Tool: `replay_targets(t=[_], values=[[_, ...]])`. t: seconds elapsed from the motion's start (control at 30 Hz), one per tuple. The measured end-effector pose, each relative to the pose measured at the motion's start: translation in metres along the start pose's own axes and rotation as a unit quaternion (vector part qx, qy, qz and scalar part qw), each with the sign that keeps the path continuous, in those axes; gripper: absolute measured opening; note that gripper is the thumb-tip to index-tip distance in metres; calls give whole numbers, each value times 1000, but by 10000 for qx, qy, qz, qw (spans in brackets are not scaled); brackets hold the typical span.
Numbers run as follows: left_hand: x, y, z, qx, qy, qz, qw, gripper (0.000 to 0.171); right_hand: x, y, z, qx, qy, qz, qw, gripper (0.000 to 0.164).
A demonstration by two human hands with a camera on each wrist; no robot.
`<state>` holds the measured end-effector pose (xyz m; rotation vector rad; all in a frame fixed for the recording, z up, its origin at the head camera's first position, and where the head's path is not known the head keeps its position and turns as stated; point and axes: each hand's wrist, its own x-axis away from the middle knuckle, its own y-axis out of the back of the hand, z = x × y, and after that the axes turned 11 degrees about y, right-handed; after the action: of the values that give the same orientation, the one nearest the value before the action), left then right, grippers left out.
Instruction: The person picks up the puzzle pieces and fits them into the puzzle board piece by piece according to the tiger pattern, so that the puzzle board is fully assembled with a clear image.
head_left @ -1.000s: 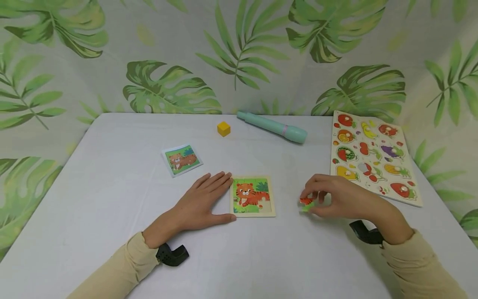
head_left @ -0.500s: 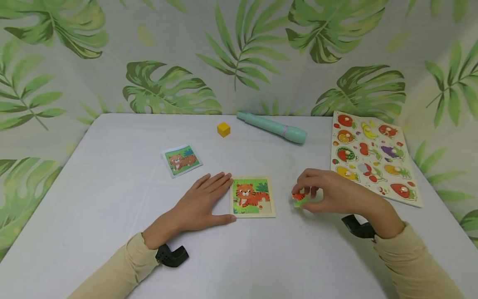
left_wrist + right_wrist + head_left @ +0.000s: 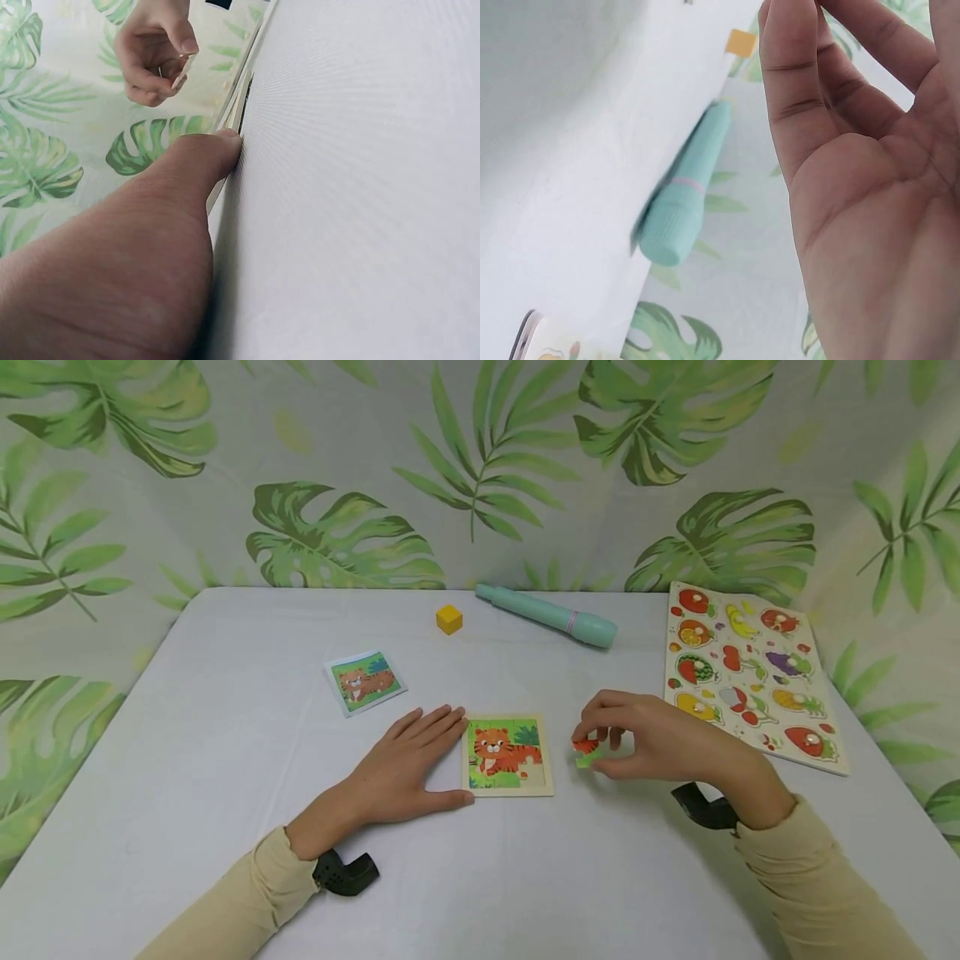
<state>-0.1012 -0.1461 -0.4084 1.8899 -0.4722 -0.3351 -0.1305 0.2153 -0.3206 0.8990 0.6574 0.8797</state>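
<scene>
A square wooden jigsaw puzzle (image 3: 507, 755) with a tiger picture lies mid-table, its lower right corner showing bare wood. Along the puzzle's left edge my left hand (image 3: 401, 770) lies flat with fingers straight, thumb and fingertips at the frame; the left wrist view shows the thumb (image 3: 217, 150) at its edge. My right hand (image 3: 641, 737) pinches an orange and green puzzle piece (image 3: 586, 752) between thumb and fingers, held above the table right of the puzzle. In the left wrist view that piece (image 3: 182, 71) is seen nearly edge-on.
A tiger picture card (image 3: 366, 682) lies beyond my left hand. At the back are a yellow cube (image 3: 449, 619) and a mint-green cylindrical stick (image 3: 551, 615). A fruit peg board (image 3: 750, 681) occupies the right side, beyond my right forearm. Leafy cloth hangs behind.
My right hand has moved left and slightly away from me, carrying the puzzle piece nearer to the puzzle. My left hand and the puzzle have stayed in place.
</scene>
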Motion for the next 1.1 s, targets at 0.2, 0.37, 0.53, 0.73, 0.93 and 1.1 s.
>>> replay_targets(t=[0.2,0.37,0.53,0.73,0.93,1.1], values=[[0,1,-1,-1,7,-8,10000,97,-9,0,2,-75,19,96,9999,24],[1,1,-1,-24,-35,-104,9999,97,-15,-3,4,-155,15,65,9999,24],[1,1,-1,-51,-52,-120,9999,97,-18,-10,4,-250,-75,136,9996,24],[2,2,-1,-59,-54,-104,9999,97,-19,-18,4,-212,-97,118,9997,27],[2,3,-2,-58,-40,-82,9999,97,-21,-25,4,-214,10,-60,9998,28],[2,3,-2,-61,-46,-76,9999,97,-24,-31,3,-198,159,-214,9994,28]])
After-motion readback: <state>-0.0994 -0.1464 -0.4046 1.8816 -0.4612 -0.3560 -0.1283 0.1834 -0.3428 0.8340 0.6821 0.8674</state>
